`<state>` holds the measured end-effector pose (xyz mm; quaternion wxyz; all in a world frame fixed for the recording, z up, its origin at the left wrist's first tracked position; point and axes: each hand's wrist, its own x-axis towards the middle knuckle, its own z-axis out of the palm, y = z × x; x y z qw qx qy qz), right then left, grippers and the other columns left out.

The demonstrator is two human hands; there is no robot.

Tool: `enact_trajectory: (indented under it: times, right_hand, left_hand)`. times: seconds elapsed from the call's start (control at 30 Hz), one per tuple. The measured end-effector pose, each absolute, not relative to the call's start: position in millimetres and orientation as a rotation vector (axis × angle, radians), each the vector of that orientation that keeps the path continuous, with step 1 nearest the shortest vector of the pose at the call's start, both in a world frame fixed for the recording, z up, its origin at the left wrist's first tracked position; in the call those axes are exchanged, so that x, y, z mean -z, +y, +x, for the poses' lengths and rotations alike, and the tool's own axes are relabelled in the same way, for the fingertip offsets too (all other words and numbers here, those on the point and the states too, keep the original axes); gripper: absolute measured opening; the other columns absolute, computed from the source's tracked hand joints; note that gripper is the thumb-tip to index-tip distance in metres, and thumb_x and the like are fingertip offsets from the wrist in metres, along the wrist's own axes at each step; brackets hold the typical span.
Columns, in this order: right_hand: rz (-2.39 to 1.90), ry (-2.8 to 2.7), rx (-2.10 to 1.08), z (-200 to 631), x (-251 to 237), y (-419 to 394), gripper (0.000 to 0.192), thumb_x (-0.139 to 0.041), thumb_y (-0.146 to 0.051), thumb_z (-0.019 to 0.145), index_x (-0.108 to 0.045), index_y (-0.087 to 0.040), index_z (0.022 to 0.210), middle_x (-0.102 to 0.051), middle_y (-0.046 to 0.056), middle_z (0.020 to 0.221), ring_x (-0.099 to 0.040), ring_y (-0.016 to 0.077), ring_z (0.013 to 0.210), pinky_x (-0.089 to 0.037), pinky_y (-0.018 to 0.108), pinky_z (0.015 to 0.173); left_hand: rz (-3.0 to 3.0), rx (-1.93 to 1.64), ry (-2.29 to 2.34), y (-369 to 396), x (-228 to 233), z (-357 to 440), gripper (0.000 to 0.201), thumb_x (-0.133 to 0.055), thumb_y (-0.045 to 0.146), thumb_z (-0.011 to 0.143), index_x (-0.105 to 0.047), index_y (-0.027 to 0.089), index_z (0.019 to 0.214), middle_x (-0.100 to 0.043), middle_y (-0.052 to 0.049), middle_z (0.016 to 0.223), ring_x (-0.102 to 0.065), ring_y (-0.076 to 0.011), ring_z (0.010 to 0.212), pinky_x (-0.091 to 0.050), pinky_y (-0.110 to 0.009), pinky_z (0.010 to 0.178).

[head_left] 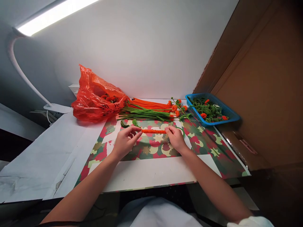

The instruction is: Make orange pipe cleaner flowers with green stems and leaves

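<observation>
white wall behind, lamp arm (19, 67) at far left, cardboard panel (260, 94) on the right. work surface is a camo-print sheet (208, 148) over a white table (42, 151).

left hand (124, 142) and right hand (175, 138) each pinch one end of an orange coiled pipe cleaner (153, 131), held level just above the sheet. both hands closed on it, fingertips only. a green leaf piece (135, 123) sits at the left end, looks attached but can't confirm.

behind it: bundle of green and orange stems (146, 110), red plastic bag (97, 97) at left, blue basket (227, 112) of finished bits at right.

my read: it's being twisted or tightened. to do that well, keep the coil straight and taut, turn from one end only, hold the other fixed, keep pinches close to the ends so the turns stay even and don't kink.
</observation>
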<state>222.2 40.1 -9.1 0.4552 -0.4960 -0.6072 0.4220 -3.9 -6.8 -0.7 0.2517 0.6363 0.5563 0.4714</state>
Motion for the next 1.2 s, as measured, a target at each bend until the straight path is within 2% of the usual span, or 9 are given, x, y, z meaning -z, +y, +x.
enact_trajectory:
  times: [0.13, 0.2, 0.3, 0.5, 0.67, 1.2]
  right_hand:
    - [-1.159, -1.307, -1.285, 223.2, 9.2, 43.6, 0.039, -0.066, -0.058, 0.068, -0.059, -0.02, 0.074, -0.055, -0.003, 0.057, -0.051, 0.0117, 0.051, -0.043, 0.026, 0.05]
    - [-1.13, -1.224, -1.376, 225.0, 9.1, 45.0, 0.04, -0.072, -0.056, 0.063, -0.061, -0.02, 0.076, -0.063, 0.0, 0.064, -0.058, 0.0125, 0.054, -0.05, 0.027, 0.055]
    - [-1.101, -1.131, -1.474, 226.6, 9.4, 45.1, 0.041, -0.08, -0.052, 0.056, -0.064, -0.019, 0.075, -0.066, 0.0, 0.065, -0.063, 0.013, 0.056, -0.054, 0.028, 0.059]
    - [-1.069, -1.047, -1.592, 223.4, 10.3, 40.6, 0.04, -0.088, -0.044, 0.048, -0.068, -0.016, 0.069, -0.066, 0.0, 0.058, -0.064, 0.0127, 0.053, -0.055, 0.026, 0.058]
    - [-1.013, -0.999, -1.616, 220.3, 9.1, 38.1, 0.041, -0.088, -0.045, 0.046, -0.069, -0.017, 0.068, -0.066, -0.002, 0.058, -0.063, 0.0117, 0.053, -0.056, 0.027, 0.06]
    - [-0.888, -1.078, -1.573, 204.3, 21.8, 27.1, 0.034, -0.085, -0.043, 0.056, -0.07, -0.017, 0.071, -0.068, -0.001, 0.059, -0.062, 0.012, 0.049, -0.047, 0.023, 0.05]
  left_hand:
    - [1.655, -1.317, 1.486, -4.3, 5.3, -6.6, 0.026, -0.065, 0.043, 0.081, -0.068, 0.018, 0.086, -0.064, -0.001, 0.073, -0.052, -0.0093, 0.052, -0.045, -0.02, 0.047]
    - [1.633, -1.322, 1.482, -4.0, 5.7, -6.8, 0.026, -0.066, 0.043, 0.081, -0.068, 0.018, 0.086, -0.063, -0.001, 0.071, -0.052, -0.0093, 0.051, -0.045, -0.02, 0.046]
    - [1.63, -1.314, 1.469, -4.6, 4.1, -5.9, 0.024, -0.067, 0.04, 0.08, -0.068, 0.017, 0.085, -0.064, -0.001, 0.071, -0.052, -0.0094, 0.051, -0.043, -0.02, 0.045]
    - [1.651, -1.208, 1.403, -6.8, 2.5, -2.2, 0.018, -0.067, 0.035, 0.08, -0.069, 0.018, 0.084, -0.063, 0.001, 0.064, -0.049, -0.0083, 0.047, -0.038, -0.019, 0.042]
    - [1.605, -1.194, 1.391, -7.7, 4.1, 1.5, 0.02, -0.069, 0.037, 0.077, -0.069, 0.017, 0.08, -0.061, 0.001, 0.062, -0.05, -0.009, 0.049, -0.038, -0.02, 0.043]
    - [1.535, -1.238, 1.306, -11.4, 12.2, 16.4, 0.023, -0.071, 0.038, 0.075, -0.068, 0.015, 0.077, -0.069, -0.003, 0.07, -0.063, -0.0141, 0.063, -0.048, -0.022, 0.056]
